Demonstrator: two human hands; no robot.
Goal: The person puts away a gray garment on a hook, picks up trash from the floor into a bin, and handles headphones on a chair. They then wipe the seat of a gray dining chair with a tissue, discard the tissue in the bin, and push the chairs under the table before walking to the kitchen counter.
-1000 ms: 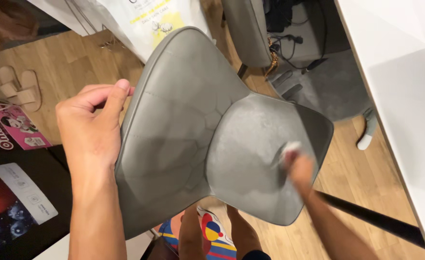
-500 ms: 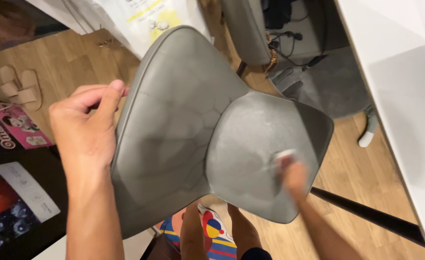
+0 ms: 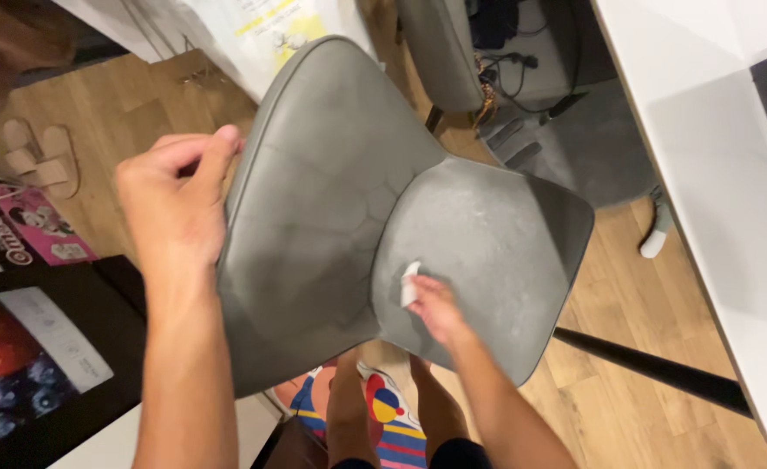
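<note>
I observe a grey upholstered chair (image 3: 331,234) tipped toward me, its backrest to the left and its seat pan to the right, above a wooden plank floor (image 3: 131,130). My left hand (image 3: 175,204) grips the left edge of the backrest, thumb on the front face and fingers curled round behind, clamped on the rim. My right hand (image 3: 431,304) lies on the seat near the fold where seat meets back, fingers pressed together on a small white wipe (image 3: 408,283) held flat against the surface.

Handling judgement: the chair looks moderately heavy and rigid in the shell, with a smooth leather-like cover that may be slippery under a flat palm; the rolled rim of the backrest is the sound place to take hold, as it lets fingers wrap. The wipe is light, soft and easily bunched.

A dark chair leg (image 3: 652,369) runs out to the right. A white table (image 3: 713,165) stands alongside, sandals (image 3: 40,156) lie at far left.
</note>
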